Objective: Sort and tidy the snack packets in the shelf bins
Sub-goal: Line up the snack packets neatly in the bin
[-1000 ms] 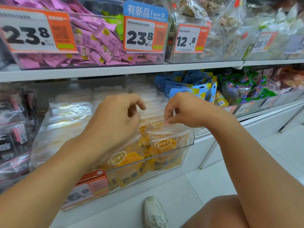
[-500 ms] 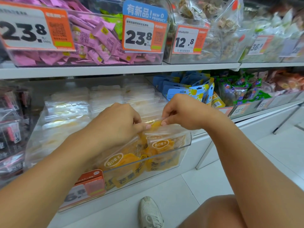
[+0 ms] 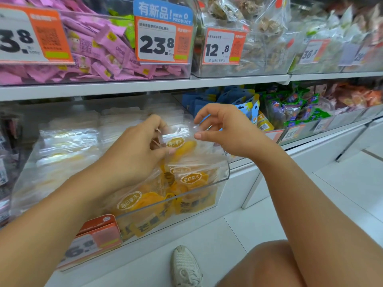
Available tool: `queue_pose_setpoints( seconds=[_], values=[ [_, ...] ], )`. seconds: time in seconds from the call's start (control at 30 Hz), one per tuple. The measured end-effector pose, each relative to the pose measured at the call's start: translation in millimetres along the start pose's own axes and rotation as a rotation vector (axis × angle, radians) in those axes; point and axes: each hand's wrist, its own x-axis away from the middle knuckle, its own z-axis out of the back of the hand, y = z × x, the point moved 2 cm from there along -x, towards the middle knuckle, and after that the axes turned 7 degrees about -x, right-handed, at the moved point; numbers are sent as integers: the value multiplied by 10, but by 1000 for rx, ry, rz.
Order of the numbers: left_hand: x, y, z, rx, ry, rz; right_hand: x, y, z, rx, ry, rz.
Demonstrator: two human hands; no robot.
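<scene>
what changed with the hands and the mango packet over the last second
Both hands have lifted one mango packet higher out of the clear bin. The left hand now grips its left side; the right hand still pinches its top edge. Packets left in the bin and the price tags stayed put.

both hands (image 3: pixel 134 154) (image 3: pixel 226 131) fwd, fingers curled, pinching
</scene>
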Motion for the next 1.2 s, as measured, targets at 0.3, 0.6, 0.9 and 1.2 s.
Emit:
queue_pose_setpoints(
  seconds=[0.3,0.6,0.9,1.2],
  values=[
    [-51,-65,-11,-113,31,72,181,-5,304,151,-35,-31],
    [-44,-27,-8,-83,12,0,110,-26,58,397,-205,-6],
    [-136,-30,4,-189,5,15,135,-22,98,260,-104,31],
    [-101,-81,4,-55,9,32,5,-90,6,622,-265,-12]
  ],
)
